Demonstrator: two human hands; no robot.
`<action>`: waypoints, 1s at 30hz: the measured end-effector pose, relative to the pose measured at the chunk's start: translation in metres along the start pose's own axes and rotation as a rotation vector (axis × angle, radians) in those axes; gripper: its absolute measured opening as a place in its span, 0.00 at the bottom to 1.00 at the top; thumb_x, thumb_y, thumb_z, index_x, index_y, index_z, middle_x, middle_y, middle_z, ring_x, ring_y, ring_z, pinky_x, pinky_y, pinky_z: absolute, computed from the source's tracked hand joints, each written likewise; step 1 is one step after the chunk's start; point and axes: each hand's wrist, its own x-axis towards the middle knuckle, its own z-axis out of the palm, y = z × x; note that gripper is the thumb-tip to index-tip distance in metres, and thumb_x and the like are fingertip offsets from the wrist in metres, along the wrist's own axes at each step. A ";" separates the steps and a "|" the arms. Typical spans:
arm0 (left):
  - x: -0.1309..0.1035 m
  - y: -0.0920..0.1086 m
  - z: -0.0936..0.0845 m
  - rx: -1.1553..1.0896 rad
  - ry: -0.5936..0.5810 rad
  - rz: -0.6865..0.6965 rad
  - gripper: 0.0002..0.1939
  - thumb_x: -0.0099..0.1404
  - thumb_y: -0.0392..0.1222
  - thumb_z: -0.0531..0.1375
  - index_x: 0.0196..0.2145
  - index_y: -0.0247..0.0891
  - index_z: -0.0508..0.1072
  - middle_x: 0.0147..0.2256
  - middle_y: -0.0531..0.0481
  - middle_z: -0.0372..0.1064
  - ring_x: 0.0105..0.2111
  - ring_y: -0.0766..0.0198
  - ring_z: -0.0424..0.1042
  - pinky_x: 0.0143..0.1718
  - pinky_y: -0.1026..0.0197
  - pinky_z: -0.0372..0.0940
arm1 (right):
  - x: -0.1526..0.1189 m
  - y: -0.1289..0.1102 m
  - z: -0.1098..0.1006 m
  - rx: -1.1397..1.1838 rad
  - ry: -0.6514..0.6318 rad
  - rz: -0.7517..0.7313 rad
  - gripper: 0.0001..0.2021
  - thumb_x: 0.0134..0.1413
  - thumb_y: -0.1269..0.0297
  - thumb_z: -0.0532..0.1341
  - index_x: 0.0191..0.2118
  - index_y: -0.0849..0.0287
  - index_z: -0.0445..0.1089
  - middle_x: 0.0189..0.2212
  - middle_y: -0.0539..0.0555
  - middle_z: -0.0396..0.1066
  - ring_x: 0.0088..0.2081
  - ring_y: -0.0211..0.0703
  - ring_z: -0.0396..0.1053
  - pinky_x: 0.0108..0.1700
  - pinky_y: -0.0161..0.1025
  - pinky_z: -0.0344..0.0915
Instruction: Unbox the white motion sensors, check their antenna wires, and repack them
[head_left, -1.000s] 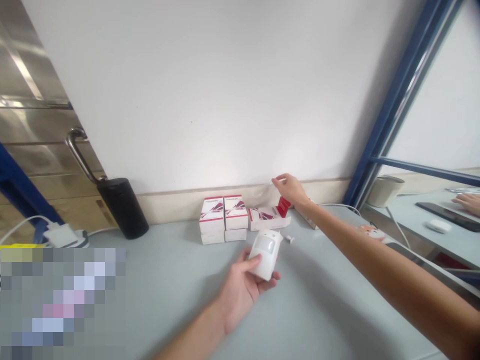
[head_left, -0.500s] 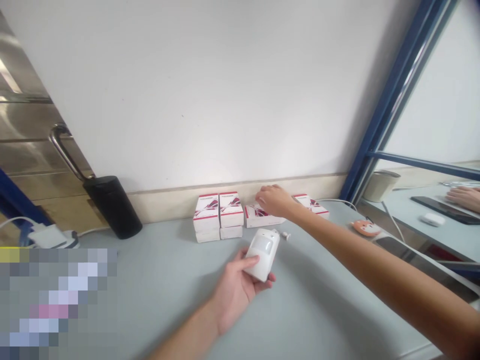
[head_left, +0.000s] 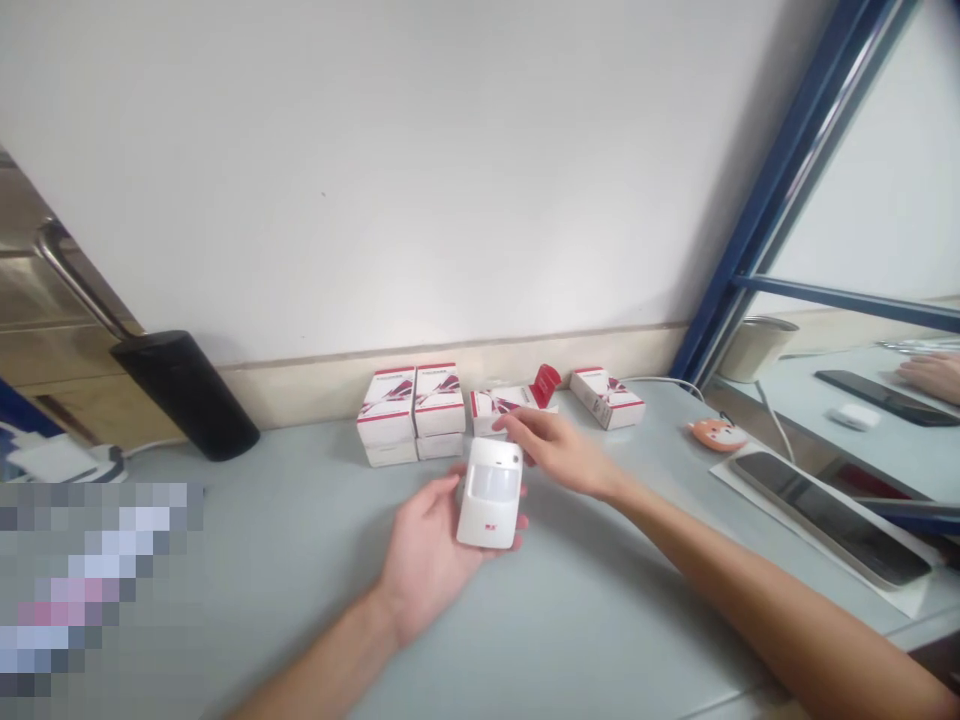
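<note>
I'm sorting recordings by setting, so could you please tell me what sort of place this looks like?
It is probably a workbench in a small workshop or office: printed boxes sit on the grey tabletop, the left hand holds a white device, and a blue metal frame stands at right.

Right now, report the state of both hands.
Left hand: holding the white device, which rests on the open palm and fingers.
Right hand: fingers bent at the device's top edge; whether they grip it cannot be told.
</note>
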 end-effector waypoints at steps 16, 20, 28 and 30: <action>0.002 0.002 0.015 0.236 0.200 0.162 0.22 0.68 0.40 0.56 0.58 0.34 0.68 0.45 0.37 0.80 0.37 0.48 0.80 0.41 0.47 0.72 | -0.003 -0.004 0.016 0.253 0.059 0.090 0.16 0.61 0.55 0.59 0.32 0.57 0.80 0.29 0.49 0.72 0.33 0.40 0.63 0.38 0.38 0.58; 0.004 0.004 0.008 0.279 0.145 0.188 0.17 0.69 0.41 0.58 0.54 0.37 0.70 0.47 0.39 0.78 0.39 0.49 0.80 0.41 0.48 0.73 | 0.002 -0.005 0.007 0.247 0.214 0.134 0.17 0.60 0.51 0.60 0.35 0.57 0.82 0.30 0.50 0.72 0.32 0.41 0.63 0.35 0.38 0.59; 0.000 -0.001 0.007 0.356 0.126 0.209 0.10 0.71 0.43 0.59 0.48 0.37 0.73 0.40 0.48 0.73 0.34 0.56 0.76 0.35 0.53 0.71 | 0.017 0.009 -0.028 0.243 0.437 0.068 0.22 0.62 0.43 0.59 0.35 0.56 0.81 0.28 0.50 0.69 0.32 0.40 0.63 0.37 0.37 0.59; -0.002 0.000 0.008 0.361 0.122 0.202 0.11 0.72 0.44 0.59 0.48 0.36 0.73 0.41 0.46 0.74 0.35 0.54 0.76 0.36 0.52 0.71 | 0.018 0.006 -0.028 0.242 0.431 0.026 0.23 0.63 0.43 0.58 0.37 0.56 0.81 0.29 0.50 0.69 0.32 0.40 0.62 0.38 0.37 0.59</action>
